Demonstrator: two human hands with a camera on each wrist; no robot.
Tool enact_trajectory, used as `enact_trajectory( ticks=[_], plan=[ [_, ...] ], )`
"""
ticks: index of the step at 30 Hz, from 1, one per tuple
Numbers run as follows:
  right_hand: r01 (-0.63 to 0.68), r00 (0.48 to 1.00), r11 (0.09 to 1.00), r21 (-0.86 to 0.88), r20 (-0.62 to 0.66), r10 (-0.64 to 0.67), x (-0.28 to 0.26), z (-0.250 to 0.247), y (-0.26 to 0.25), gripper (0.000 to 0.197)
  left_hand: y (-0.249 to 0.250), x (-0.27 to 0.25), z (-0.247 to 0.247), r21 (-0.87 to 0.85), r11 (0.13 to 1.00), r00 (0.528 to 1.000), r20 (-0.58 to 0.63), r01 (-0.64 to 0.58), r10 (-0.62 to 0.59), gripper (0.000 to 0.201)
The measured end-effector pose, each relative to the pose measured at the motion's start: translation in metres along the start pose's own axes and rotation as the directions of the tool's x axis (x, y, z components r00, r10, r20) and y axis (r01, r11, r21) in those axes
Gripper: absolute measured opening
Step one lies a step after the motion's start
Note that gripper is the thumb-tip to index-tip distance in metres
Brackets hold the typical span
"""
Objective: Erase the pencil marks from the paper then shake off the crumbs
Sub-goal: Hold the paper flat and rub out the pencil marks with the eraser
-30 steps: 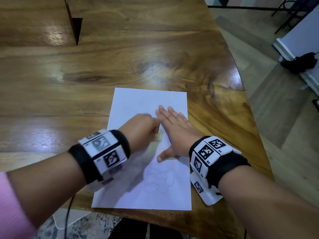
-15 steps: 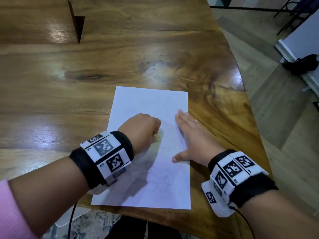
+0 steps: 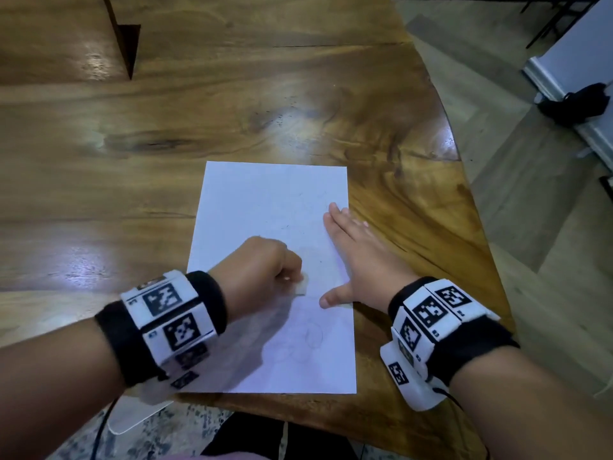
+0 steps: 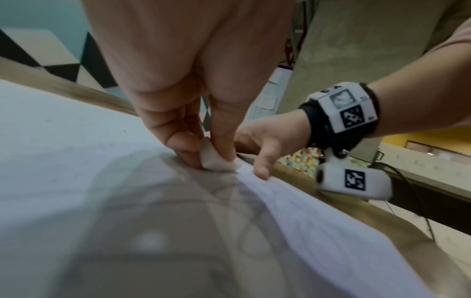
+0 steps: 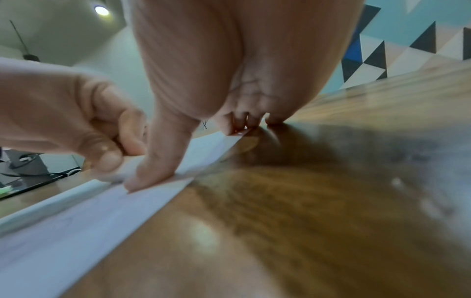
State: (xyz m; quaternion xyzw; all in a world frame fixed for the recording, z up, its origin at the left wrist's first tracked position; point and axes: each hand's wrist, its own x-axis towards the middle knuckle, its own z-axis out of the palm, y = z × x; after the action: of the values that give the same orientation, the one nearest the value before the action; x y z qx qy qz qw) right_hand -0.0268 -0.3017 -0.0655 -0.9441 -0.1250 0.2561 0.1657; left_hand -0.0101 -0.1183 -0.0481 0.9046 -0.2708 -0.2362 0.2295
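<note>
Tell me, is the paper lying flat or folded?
Flat: the paper lies spread on the wooden table, and the right hand presses its edge.

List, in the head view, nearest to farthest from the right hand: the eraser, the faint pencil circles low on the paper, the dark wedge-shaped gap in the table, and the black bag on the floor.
From the right hand:
1. Eraser, just left, pinched by the left hand.
2. Pencil circles, near end of the paper.
3. Black bag, far right on the floor.
4. Wedge-shaped gap, far left in the table.

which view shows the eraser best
The left wrist view: the eraser sits close up, pinched by the left hand against the paper. The head view shows only a pale corner; the right wrist view hides it.
</note>
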Motion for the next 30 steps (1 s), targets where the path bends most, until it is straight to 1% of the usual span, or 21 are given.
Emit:
enact_trajectory(
  ticks=[2, 4, 5, 6, 8, 10, 11, 12, 14, 17, 18, 19, 20, 21, 23, 25, 28, 30],
  plan=[
    [0.003, 1.000, 1.000, -0.001, 0.000, -0.003, 0.000, 0.001, 0.001, 0.128, 0.001, 0.015, -0.008, -0.006, 0.999, 0.998, -0.051, 0.035, -0.035, 0.005],
    [0.004, 1.000, 1.000, -0.011, -0.001, -0.004, 0.001, 0.002, 0.001, 0.128, 0.003, 0.039, -0.018, -0.017, 0.995, 0.983, -0.156, 0.100, -0.101, 0.008],
    [0.004, 1.000, 1.000, -0.011, -0.003, -0.004, 0.001, 0.001, 0.001, 0.129, 0.004, 0.047, -0.021, -0.029, 0.992, 0.973, -0.192, 0.125, -0.129, 0.009],
    [0.002, 1.000, 1.000, -0.008, -0.002, -0.002, 0.001, 0.001, 0.001, 0.128, 0.005, 0.050, -0.020, -0.036, 0.990, 0.969, -0.202, 0.140, -0.144, 0.008],
    [0.000, 1.000, 1.000, 0.003, 0.002, 0.000, 0.000, 0.000, 0.001, 0.128, 0.005, 0.033, -0.015, -0.018, 0.995, 0.980, -0.170, 0.097, -0.099, 0.004],
    [0.000, 1.000, 1.000, 0.012, 0.000, 0.000, 0.000, 0.001, 0.002, 0.127, 0.003, 0.008, -0.003, 0.009, 1.000, 0.997, -0.074, 0.019, -0.019, 0.010],
    [-0.001, 1.000, 1.000, 0.016, -0.002, 0.001, 0.000, 0.001, 0.002, 0.128, 0.004, 0.001, 0.001, 0.015, 1.000, 1.000, -0.030, -0.001, 0.002, 0.010],
    [-0.004, 1.000, 1.000, 0.021, -0.005, 0.004, 0.000, 0.001, 0.002, 0.128, 0.004, 0.001, 0.001, 0.014, 1.000, 1.000, -0.016, -0.010, 0.010, 0.008],
    [-0.012, 1.000, 1.000, 0.029, -0.008, 0.012, -0.001, 0.001, 0.001, 0.128, 0.007, 0.019, -0.007, 0.014, 1.000, 0.997, -0.071, 0.014, -0.013, 0.006],
    [-0.027, 1.000, 0.998, 0.048, -0.014, 0.027, -0.003, -0.002, -0.001, 0.127, 0.013, 0.055, -0.023, -0.023, 0.992, 0.970, -0.211, 0.120, -0.122, 0.009],
    [-0.033, 0.999, 0.998, 0.056, -0.017, 0.034, -0.003, -0.003, -0.002, 0.127, 0.014, 0.059, -0.025, -0.028, 0.991, 0.964, -0.226, 0.134, -0.137, 0.009],
    [-0.040, 0.999, 0.997, 0.062, -0.016, 0.041, -0.003, -0.003, -0.002, 0.127, 0.016, 0.056, -0.023, -0.025, 0.991, 0.968, -0.216, 0.130, -0.132, 0.007],
    [-0.045, 0.999, 0.997, 0.061, -0.013, 0.046, -0.004, -0.004, -0.003, 0.128, 0.016, 0.047, -0.019, -0.017, 0.994, 0.978, -0.179, 0.108, -0.109, 0.006],
    [-0.048, 0.999, 0.997, 0.059, -0.013, 0.049, -0.003, -0.004, -0.003, 0.128, 0.015, 0.036, -0.014, -0.007, 0.997, 0.989, -0.124, 0.079, -0.079, 0.009],
    [-0.055, 0.998, 0.997, 0.058, -0.016, 0.056, -0.003, -0.004, -0.004, 0.128, 0.014, 0.020, -0.003, 0.003, 0.998, 0.998, -0.034, 0.056, -0.056, 0.024],
    [-0.064, 0.998, 0.996, 0.065, -0.012, 0.065, -0.002, -0.005, -0.006, 0.128, 0.012, 0.016, 0.001, 0.027, 0.997, 0.998, -0.020, 0.066, -0.066, 0.030],
    [-0.093, 0.995, 0.988, 0.125, -0.019, 0.096, -0.002, -0.007, -0.004, 0.129, 0.011, 0.019, 0.000, 0.020, 0.995, 0.995, -0.042, 0.094, -0.093, 0.021],
    [-0.099, 0.995, 0.984, 0.150, -0.015, 0.102, -0.002, -0.007, -0.003, 0.130, 0.013, 0.020, -0.003, -0.006, 0.995, 0.994, -0.022, 0.103, -0.103, 0.008]
  ],
)
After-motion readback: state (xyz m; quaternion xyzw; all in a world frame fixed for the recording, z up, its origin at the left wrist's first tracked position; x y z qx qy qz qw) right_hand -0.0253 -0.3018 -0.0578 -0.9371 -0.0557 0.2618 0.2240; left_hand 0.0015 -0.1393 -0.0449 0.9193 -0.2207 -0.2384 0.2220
